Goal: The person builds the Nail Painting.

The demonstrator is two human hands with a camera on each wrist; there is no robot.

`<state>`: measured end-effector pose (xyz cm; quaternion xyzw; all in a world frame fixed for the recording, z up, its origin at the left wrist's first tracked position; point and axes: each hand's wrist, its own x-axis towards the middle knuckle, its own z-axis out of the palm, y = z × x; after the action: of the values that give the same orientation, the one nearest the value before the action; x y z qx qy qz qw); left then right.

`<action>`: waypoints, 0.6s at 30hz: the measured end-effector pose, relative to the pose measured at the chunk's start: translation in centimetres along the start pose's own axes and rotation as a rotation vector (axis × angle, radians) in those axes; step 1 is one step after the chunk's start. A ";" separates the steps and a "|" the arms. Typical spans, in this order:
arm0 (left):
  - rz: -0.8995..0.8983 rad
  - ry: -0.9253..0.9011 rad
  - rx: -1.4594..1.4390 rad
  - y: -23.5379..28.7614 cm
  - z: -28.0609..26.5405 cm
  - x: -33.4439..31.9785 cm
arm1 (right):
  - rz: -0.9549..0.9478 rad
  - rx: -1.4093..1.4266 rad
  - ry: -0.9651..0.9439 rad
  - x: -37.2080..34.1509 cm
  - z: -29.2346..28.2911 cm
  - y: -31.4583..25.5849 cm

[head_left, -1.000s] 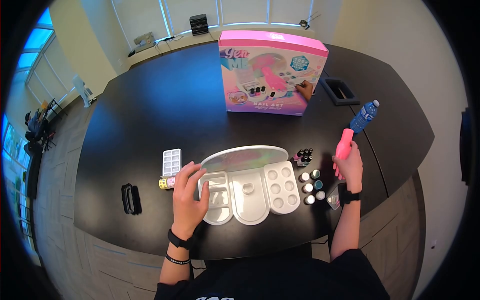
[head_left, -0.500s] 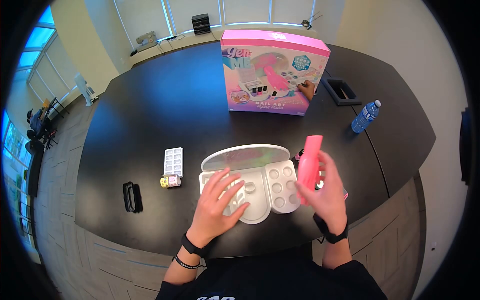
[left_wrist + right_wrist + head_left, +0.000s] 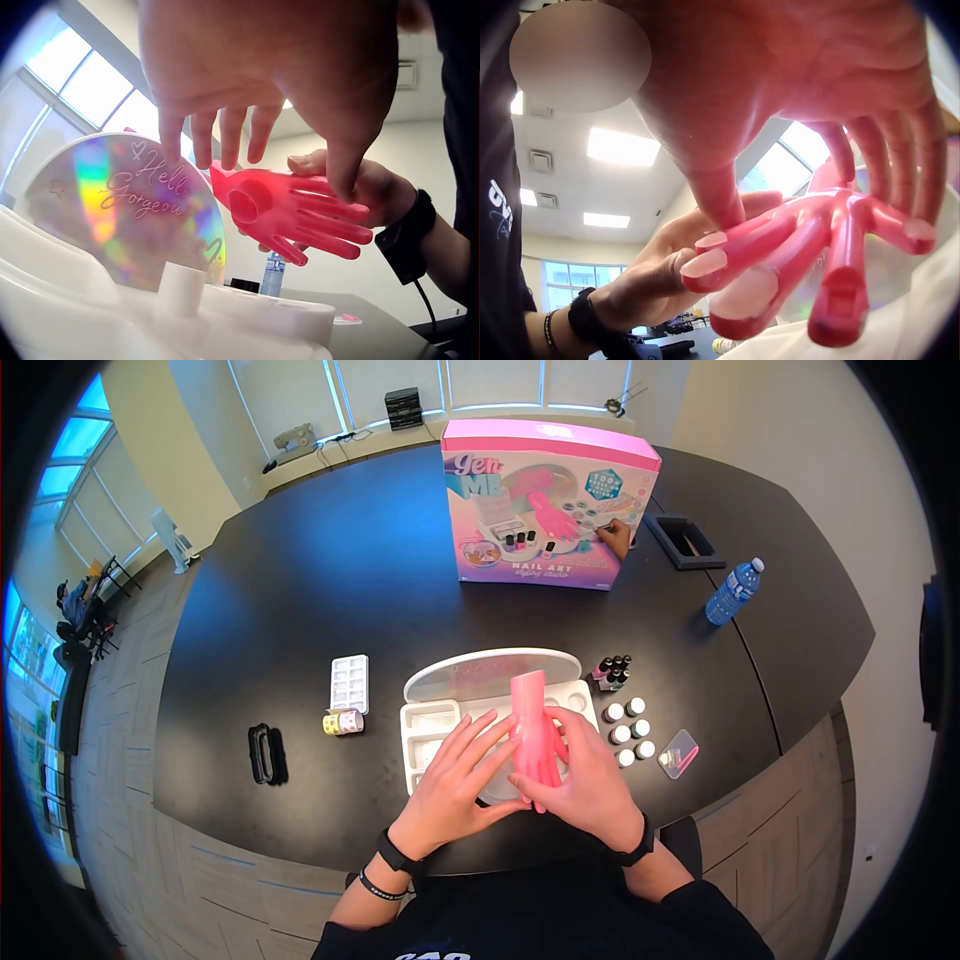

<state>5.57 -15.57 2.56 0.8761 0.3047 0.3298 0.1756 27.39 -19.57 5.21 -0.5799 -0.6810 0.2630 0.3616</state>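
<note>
My right hand (image 3: 590, 790) grips a pink plastic model hand (image 3: 532, 730) by its sides, over the white nail-art tray (image 3: 409, 745). Its fingers point toward me and its wrist end away. Pale nails (image 3: 746, 292) sit on several of its fingers, while one fingertip shows a bare notch. My left hand (image 3: 455, 785) is at the model's left side, fingers mostly straight and fingertips right at it. On the model's underside, a round socket (image 3: 251, 207) faces the left wrist camera. A short white post (image 3: 181, 289) rises from the tray below. Behind stands the tray's mirror (image 3: 455, 678).
Right of the tray are small nail-polish bottles (image 3: 612, 672), several white-lidded pots (image 3: 640, 729) and a clear packet (image 3: 679, 754). On the left lie a white compartment tray (image 3: 349, 683), tape rolls (image 3: 343, 722) and a black object (image 3: 266, 754). Farther back stand a box (image 3: 550, 510) and a water bottle (image 3: 734, 592).
My right hand has carried the pink model hand from the table's right side to over the tray. My left hand has moved right, from the tray's left side to the model.
</note>
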 end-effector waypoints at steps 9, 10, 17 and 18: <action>-0.062 -0.065 -0.011 -0.5 -1.0 -0.7 | -0.050 0.008 0.023 0.4 1.1 1.0; -0.063 -0.064 -0.011 -0.7 -1.1 -0.9 | -0.050 0.008 0.021 0.4 1.2 1.2; -0.096 -0.159 0.024 -2.2 -1.3 -1.7 | -0.145 -0.004 0.032 0.7 1.6 2.5; -0.098 -0.169 0.026 -2.3 -1.3 -1.8 | -0.151 -0.014 0.023 0.8 1.7 2.6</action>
<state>2.69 -14.84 1.46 0.8871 0.3356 0.2417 0.2050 27.54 -18.21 2.31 -0.5322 -0.7204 0.2235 0.3844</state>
